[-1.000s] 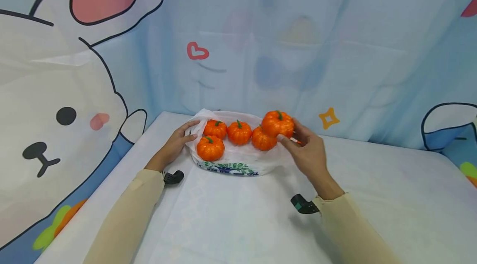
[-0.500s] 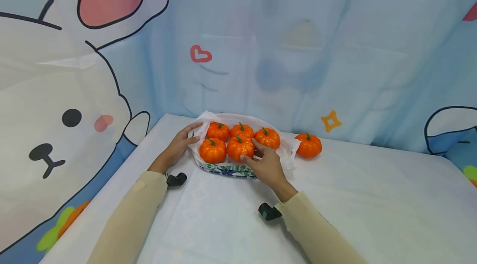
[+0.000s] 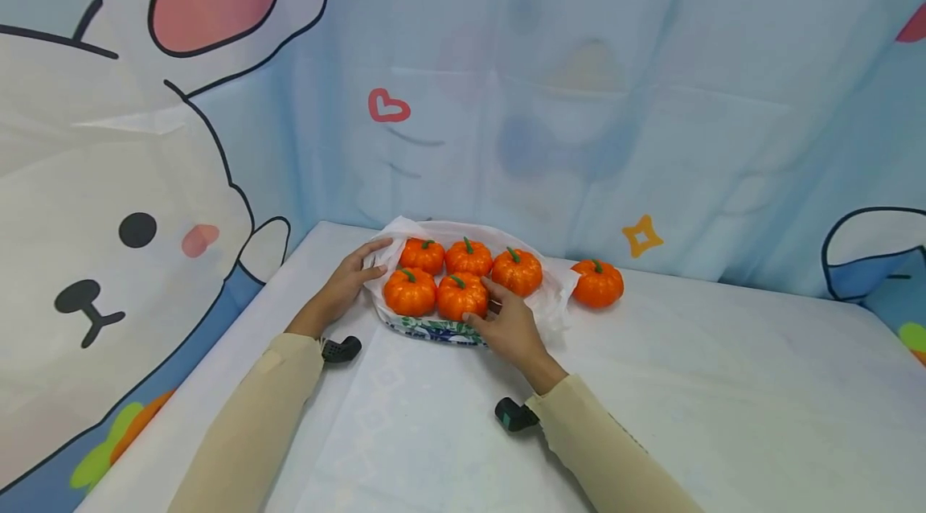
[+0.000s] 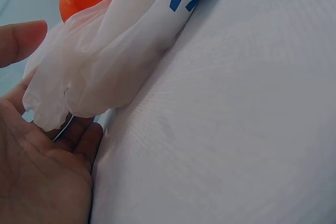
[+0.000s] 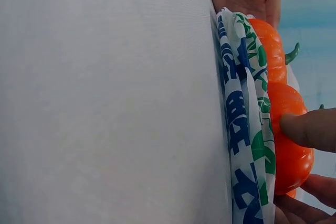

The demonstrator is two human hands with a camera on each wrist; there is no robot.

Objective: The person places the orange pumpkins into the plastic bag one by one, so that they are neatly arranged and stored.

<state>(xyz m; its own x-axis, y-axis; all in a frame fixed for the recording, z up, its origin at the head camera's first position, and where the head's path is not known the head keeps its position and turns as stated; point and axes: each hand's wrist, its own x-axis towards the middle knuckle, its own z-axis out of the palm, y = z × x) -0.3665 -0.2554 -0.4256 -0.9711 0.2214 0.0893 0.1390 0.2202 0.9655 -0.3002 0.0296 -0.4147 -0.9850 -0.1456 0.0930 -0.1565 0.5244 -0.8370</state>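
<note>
A white plastic bag (image 3: pixel 538 300) with a blue and green printed front lies with its mouth spread, several small orange pumpkins with green stems inside it. My right hand (image 3: pixel 515 330) holds the front middle pumpkin (image 3: pixel 459 300) from its right side, thumb in front and fingers behind. In the right wrist view the thumb (image 5: pixel 304 129) presses on that pumpkin (image 5: pixel 289 166). My left hand (image 3: pixel 338 288) rests at the bag's left edge; in the left wrist view its fingers (image 4: pixel 86 140) lie behind the crumpled plastic (image 4: pixel 89 82) while the thumb (image 4: pixel 23 40) stands apart.
Another pumpkin (image 3: pixel 597 285) sits on the white-covered table (image 3: pixel 709 368), right of the bag. Behind the table hangs a light blue curtain (image 3: pixel 463 151) with cartoon prints, and a printed bear panel (image 3: pixel 108 175) stands at the left.
My right hand has brought a pumpkin from the back right to the bag's front row, lowering it slightly since half a second ago. My left hand has stayed at the bag's edge.
</note>
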